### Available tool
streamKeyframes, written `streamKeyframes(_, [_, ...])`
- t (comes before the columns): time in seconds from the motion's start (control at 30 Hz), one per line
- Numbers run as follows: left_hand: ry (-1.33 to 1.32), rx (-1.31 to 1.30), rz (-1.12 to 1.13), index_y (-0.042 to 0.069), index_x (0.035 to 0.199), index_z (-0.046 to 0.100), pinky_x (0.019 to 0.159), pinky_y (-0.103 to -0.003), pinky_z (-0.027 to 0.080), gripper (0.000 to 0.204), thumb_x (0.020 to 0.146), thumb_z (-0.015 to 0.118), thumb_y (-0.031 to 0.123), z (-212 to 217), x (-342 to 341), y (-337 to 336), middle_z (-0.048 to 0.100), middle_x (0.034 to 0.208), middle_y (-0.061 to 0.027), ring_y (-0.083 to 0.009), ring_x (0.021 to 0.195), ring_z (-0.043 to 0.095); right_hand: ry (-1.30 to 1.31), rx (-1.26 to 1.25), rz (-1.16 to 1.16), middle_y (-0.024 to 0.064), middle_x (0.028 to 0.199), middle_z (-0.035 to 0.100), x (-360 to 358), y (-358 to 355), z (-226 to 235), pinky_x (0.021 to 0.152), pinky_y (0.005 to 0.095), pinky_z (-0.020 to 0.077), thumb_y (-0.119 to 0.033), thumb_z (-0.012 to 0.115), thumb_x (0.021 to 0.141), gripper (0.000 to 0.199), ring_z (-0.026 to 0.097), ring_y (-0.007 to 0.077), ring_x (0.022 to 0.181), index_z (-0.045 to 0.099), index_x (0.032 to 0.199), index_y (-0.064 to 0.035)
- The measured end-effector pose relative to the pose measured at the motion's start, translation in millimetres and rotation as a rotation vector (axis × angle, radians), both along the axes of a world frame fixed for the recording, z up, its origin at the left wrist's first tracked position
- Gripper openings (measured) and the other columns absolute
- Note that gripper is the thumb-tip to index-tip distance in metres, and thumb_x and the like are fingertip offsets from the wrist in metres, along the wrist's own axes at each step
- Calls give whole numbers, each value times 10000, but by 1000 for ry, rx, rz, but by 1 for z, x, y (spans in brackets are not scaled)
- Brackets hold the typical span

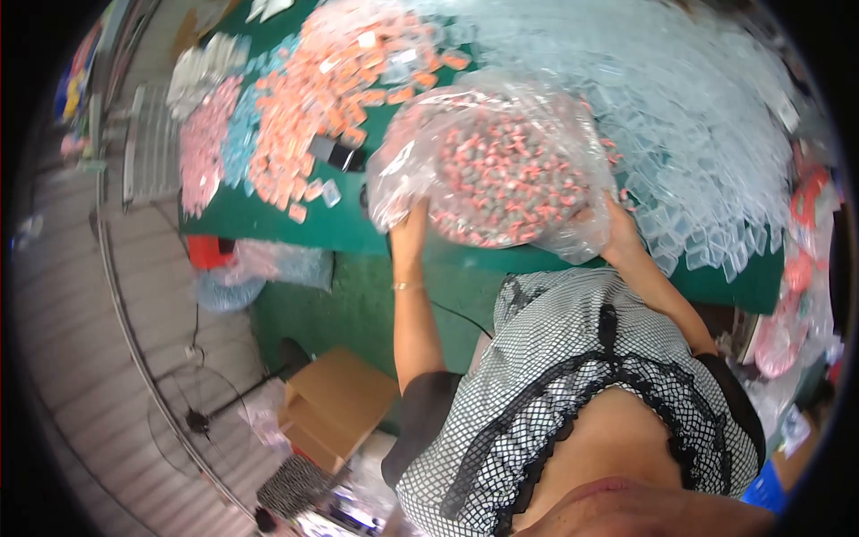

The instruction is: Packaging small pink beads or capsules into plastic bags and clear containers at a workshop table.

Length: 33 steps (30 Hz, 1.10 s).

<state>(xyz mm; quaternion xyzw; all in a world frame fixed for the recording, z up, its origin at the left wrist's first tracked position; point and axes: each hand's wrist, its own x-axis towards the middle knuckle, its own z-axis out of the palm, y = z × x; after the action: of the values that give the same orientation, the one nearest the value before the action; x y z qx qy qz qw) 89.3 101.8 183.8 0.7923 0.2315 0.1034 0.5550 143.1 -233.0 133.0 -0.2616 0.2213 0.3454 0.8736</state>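
A large clear plastic bag (514, 166), full of small pink and grey pieces, lies at the front edge of the green table (344, 224). My left hand (409, 225) is closed on the bag's lower left side, its fingers partly covered by the plastic. On the right side my right hand (619, 233) grips the plastic, with some fingers hidden behind it. What the small pieces are, I cannot make out. Just left of the bag sits a small black object (336, 153).
Orange pieces (344, 67) are heaped at the left, beside blue pieces (240, 134) and pink pieces (208, 143). Clear plastic cases (689, 134) cover the table's right side. Below stand an open cardboard box (340, 403) and a fan (199, 421).
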Motion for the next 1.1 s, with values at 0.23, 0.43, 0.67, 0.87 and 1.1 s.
streamKeyframes(0.23, [-332, -137, 235, 6, 829, 566, 541, -220, 357, 98, 852, 518, 88, 7, 25, -21, 520, 714, 12, -63, 628, 444, -67, 14, 15, 167, 875, 628, 1, -2, -11, 760, 420, 505, -328, 371, 951, 371, 617, 280, 838, 498, 1112, -19])
streamKeyframes(0.43, [-460, 45, 138, -37, 822, 590, 565, -251, 397, 152, 868, 520, 90, 82, 47, -29, 564, 748, -5, -69, 661, 475, -76, -58, 80, 186, 905, 622, -1, 2, 7, 767, 427, 504, -343, 353, 953, 387, 615, 292, 852, 490, 1118, -20])
streamKeyframes(0.67, [-351, 362, -170, 9, 797, 655, 444, -196, 307, 227, 853, 534, 192, 224, 97, -56, 479, 543, 37, -21, 508, 409, -107, 96, 56, 186, 975, 608, 7, 11, 12, 818, 432, 485, -320, 363, 953, 398, 587, 313, 936, 467, 1163, 1])
streamKeyframes(0.87, [43, 471, -461, -3, 836, 640, 423, -183, 285, 198, 829, 589, 188, 225, 147, -57, 496, 610, 33, -26, 490, 401, -34, 104, -38, 193, 959, 597, 13, 12, 12, 801, 467, 483, -335, 346, 948, 398, 589, 341, 893, 462, 1164, -20])
streamKeyframes(1.1, [49, 45, -278, 10, 937, 595, 390, -165, 227, 146, 841, 597, 120, 220, 139, -49, 425, 570, 67, -4, 438, 320, -31, 188, -79, 191, 943, 594, 6, 10, -3, 798, 481, 481, -326, 350, 946, 404, 587, 343, 896, 432, 1191, -16])
